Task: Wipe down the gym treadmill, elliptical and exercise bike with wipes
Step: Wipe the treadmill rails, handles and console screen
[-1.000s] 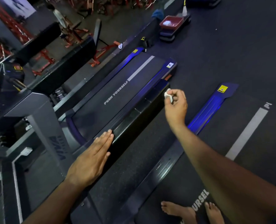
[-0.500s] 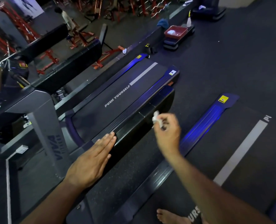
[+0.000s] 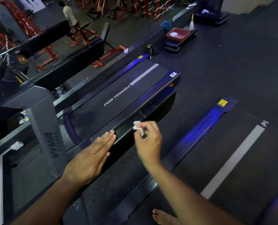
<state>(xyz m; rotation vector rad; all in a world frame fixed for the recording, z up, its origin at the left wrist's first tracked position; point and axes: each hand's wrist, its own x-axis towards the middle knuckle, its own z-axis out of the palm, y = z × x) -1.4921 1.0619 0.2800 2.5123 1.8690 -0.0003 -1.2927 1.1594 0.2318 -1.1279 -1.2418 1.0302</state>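
Left hand (image 3: 92, 157) flat, fingers straight and together, palm down on the black side rail (image 3: 144, 111) of the treadmill (image 3: 115, 101) – fingertips at the rail's inner edge, just beside the belt. It holds nothing.

Right hand (image 3: 148, 140) has its fingers curled, pinching a small crumpled white wipe (image 3: 137, 127) between thumb and fingertips. The wipe sits at the top of the hand, over the same side rail, just ahead and to the right of the left fingertips. Cannot tell whether the wipe touches the rail or hangs just above it.

The two hands are near each other but apart – the gap between them shows bare rail.

The treadmill belt reads "PUSH YOURSELF" beside a grey stripe; its grey upright (image 3: 44, 127) stands left of the left forearm. A second treadmill (image 3: 232, 159) lies to the right, its blue-lit side rail (image 3: 204, 127) running past the right forearm, and a bare foot (image 3: 164, 217) shows at its near end.

Far end of the floor: a red tray (image 3: 178, 35) with something white in it sits on a stack of dark step platforms (image 3: 173, 45), well apart from both hands. A bottle (image 3: 191, 24) stands just beside the tray. Another person (image 3: 69, 15) stands among red racks in the background.
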